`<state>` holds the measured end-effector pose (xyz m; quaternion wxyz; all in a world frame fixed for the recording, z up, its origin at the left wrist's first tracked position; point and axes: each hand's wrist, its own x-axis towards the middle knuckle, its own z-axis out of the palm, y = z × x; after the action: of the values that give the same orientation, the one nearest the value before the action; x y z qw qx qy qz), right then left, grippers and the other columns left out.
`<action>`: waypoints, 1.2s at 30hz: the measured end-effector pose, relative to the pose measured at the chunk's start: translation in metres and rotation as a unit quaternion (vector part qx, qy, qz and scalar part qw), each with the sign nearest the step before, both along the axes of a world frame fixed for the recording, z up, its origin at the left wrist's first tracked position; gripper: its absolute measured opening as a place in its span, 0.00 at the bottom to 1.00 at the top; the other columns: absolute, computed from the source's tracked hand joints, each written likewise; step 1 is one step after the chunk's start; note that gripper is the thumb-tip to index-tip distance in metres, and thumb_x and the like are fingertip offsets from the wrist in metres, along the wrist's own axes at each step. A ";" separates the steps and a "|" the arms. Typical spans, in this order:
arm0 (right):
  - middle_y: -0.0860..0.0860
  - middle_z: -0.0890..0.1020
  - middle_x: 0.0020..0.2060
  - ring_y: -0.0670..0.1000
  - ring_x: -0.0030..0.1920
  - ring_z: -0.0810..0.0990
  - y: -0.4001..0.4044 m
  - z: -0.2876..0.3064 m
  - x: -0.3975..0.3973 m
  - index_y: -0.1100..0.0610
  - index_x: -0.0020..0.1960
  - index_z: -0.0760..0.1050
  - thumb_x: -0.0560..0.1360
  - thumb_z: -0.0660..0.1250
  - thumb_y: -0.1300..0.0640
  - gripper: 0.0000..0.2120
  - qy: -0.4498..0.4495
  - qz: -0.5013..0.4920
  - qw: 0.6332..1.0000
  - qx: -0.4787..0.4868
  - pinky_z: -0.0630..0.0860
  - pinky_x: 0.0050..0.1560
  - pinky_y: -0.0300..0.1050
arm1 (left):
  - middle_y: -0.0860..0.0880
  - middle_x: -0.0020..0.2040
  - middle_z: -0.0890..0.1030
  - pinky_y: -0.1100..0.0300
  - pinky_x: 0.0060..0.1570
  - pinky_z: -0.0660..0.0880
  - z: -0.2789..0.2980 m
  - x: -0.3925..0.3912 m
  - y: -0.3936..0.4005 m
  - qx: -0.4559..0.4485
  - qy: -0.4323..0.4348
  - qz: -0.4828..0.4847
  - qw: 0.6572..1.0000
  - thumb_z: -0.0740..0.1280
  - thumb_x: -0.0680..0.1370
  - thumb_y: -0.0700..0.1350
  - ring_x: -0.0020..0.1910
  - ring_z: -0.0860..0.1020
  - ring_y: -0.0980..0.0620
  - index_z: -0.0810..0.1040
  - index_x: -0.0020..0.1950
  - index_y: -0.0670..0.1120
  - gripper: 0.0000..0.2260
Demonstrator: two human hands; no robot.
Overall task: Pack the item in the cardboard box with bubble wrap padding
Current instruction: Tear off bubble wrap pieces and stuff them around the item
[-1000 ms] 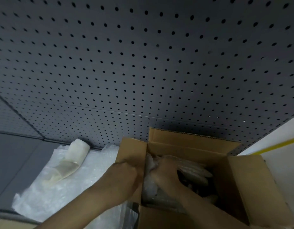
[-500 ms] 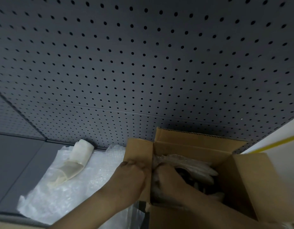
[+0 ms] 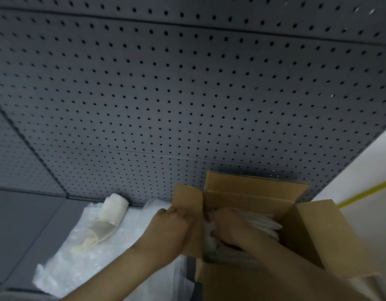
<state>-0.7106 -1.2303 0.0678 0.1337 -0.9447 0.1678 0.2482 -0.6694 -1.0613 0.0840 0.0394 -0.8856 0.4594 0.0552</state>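
The cardboard box (image 3: 313, 233) sits open on the grey worktop (image 3: 25, 231), flaps up, right against the foot of the dark pegboard (image 3: 187, 94). The left hand (image 3: 172, 231) is at the box's left side, its grip pinched narrow around the left flap (image 3: 186, 198), thumb and fingers clamping the cardboard edge. The right hand (image 3: 231, 229) is down inside the box, fingers curled over the item wrapped in bubble wrap (image 3: 268, 227), pressing on the pale plastic. That bundle is inside the box, filling its left half, with its far end showing beyond the right hand's knuckles. What the item is, I cannot tell; the wrapping hides it. Whether the right hand's grip actually closes on the bundle or only pushes on it, I cannot tell either.

Left of the box, a loose sheet of bubble wrap (image 3: 64, 268) is spread across the worktop, running under the left forearm. On that sheet, well left of the box and close to the pegboard, lies a whitish roll (image 3: 114, 208) with a loose, yellowish tail (image 3: 94, 235) trailing toward the camera. Right of the box, a white wall with a yellow stripe (image 3: 365, 192) shows.
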 end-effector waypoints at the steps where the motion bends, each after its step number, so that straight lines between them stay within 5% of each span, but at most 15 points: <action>1: 0.58 0.79 0.60 0.56 0.59 0.78 0.000 0.010 -0.005 0.61 0.61 0.77 0.80 0.60 0.60 0.13 -0.011 -0.010 1.000 0.022 0.75 0.60 0.47 | 0.51 0.26 0.78 0.64 0.22 0.72 -0.003 0.005 0.001 -0.051 -0.010 0.002 0.999 0.80 0.44 0.39 0.22 0.75 0.55 0.78 0.26 0.48 0.17; 4: 0.54 0.83 0.49 0.52 0.48 0.81 -0.001 0.026 -0.018 0.57 0.52 0.80 0.78 0.61 0.58 0.10 -0.065 0.027 0.997 0.015 0.78 0.49 0.46 | 0.50 0.27 0.78 0.66 0.24 0.73 0.009 0.001 0.017 -0.057 -0.060 0.036 0.996 0.77 0.44 0.35 0.23 0.77 0.54 0.79 0.28 0.47 0.17; 7: 0.49 0.83 0.48 0.51 0.47 0.80 0.007 0.049 -0.032 0.51 0.53 0.79 0.78 0.61 0.56 0.09 -0.128 0.046 0.991 0.014 0.79 0.50 0.47 | 0.49 0.52 0.82 0.58 0.51 0.79 0.018 -0.003 0.035 -0.071 -0.017 0.064 0.995 0.69 0.70 0.36 0.48 0.82 0.49 0.81 0.55 0.48 0.15; 9: 0.48 0.82 0.50 0.51 0.47 0.81 0.018 0.063 -0.034 0.51 0.56 0.78 0.78 0.63 0.55 0.09 -0.145 0.055 0.988 0.010 0.79 0.51 0.48 | 0.51 0.59 0.80 0.54 0.56 0.77 0.028 -0.006 0.047 -0.090 0.006 0.063 0.994 0.65 0.76 0.40 0.55 0.80 0.50 0.77 0.62 0.51 0.16; 17: 0.49 0.82 0.50 0.48 0.44 0.78 0.093 0.100 -0.001 0.52 0.57 0.79 0.77 0.66 0.52 0.10 -0.190 0.108 0.976 0.002 0.76 0.44 0.41 | 0.53 0.64 0.78 0.54 0.58 0.75 0.045 0.020 0.117 -0.090 0.046 0.096 0.990 0.64 0.79 0.47 0.60 0.77 0.50 0.75 0.65 0.52 0.14; 20: 0.52 0.83 0.52 0.52 0.49 0.80 0.133 0.087 0.032 0.53 0.57 0.79 0.77 0.66 0.52 0.11 -0.184 0.103 0.977 0.030 0.78 0.50 0.46 | 0.52 0.62 0.79 0.54 0.55 0.76 0.034 0.057 0.153 -0.088 0.063 0.103 0.989 0.64 0.79 0.46 0.57 0.79 0.49 0.77 0.63 0.52 0.13; 23: 0.51 0.82 0.50 0.49 0.46 0.78 0.168 0.062 0.069 0.53 0.58 0.79 0.77 0.65 0.51 0.12 -0.147 0.093 0.985 0.019 0.72 0.46 0.40 | 0.50 0.62 0.79 0.51 0.56 0.77 0.020 0.104 0.185 -0.059 0.069 0.089 0.992 0.63 0.79 0.45 0.57 0.79 0.47 0.77 0.63 0.50 0.13; 31: 0.57 0.78 0.62 0.57 0.61 0.77 0.236 -0.023 0.147 0.60 0.67 0.71 0.75 0.69 0.55 0.22 -0.021 -0.094 0.989 0.111 0.73 0.60 0.45 | 0.48 0.65 0.75 0.54 0.56 0.75 -0.039 0.196 0.218 0.003 0.145 0.072 0.987 0.64 0.79 0.45 0.60 0.76 0.47 0.74 0.66 0.49 0.15; 33: 0.60 0.78 0.60 0.60 0.60 0.78 0.248 -0.051 0.163 0.64 0.67 0.70 0.75 0.69 0.56 0.23 0.001 -0.228 0.954 0.196 0.75 0.63 0.52 | 0.46 0.67 0.74 0.54 0.57 0.74 -0.058 0.206 0.217 0.020 0.166 0.069 0.984 0.63 0.79 0.44 0.62 0.76 0.46 0.73 0.68 0.47 0.17; 36: 0.61 0.80 0.54 0.59 0.53 0.80 0.256 -0.093 0.183 0.67 0.64 0.72 0.76 0.67 0.58 0.20 0.030 -0.430 0.840 0.331 0.77 0.61 0.58 | 0.45 0.67 0.73 0.55 0.56 0.72 -0.082 0.215 0.216 0.052 0.193 0.069 0.977 0.63 0.80 0.44 0.62 0.75 0.44 0.71 0.70 0.47 0.18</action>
<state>-0.5274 -0.9747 -0.0251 0.5261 -0.6694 0.4687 0.2352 -0.4542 -0.8449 0.0018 -0.0079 -0.8843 0.3929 0.2520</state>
